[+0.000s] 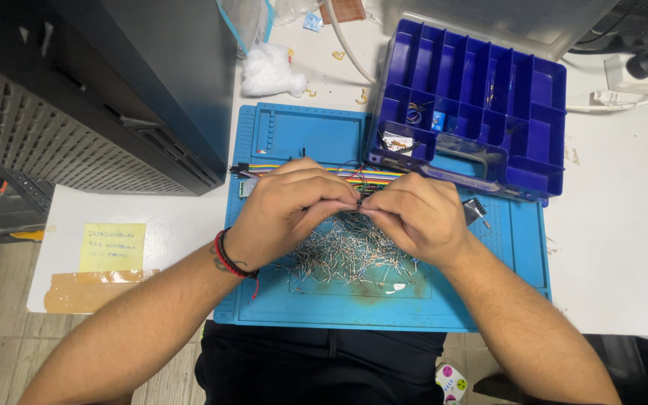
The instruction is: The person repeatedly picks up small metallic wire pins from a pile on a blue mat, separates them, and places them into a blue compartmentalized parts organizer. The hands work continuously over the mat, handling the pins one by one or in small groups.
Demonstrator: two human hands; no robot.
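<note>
Both hands pinch one small dark part between their fingertips, above the middle of the blue mat [294,307]. Left hand [286,214] and right hand [414,217] meet at that part [359,204], thumbs and forefingers closed on it; what it is, I cannot tell. Coloured wires [279,169] run flat across the mat just behind the knuckles. Under the hands lies a heap of thin metal pins [346,259], spread loosely on the mat. A dark blue compartment box [534,105] stands open at the mat's far right corner, overlapping its edge. White wadding [268,71] lies on the table beyond. A yellow note [112,247] sits on the table to the left.
</note>
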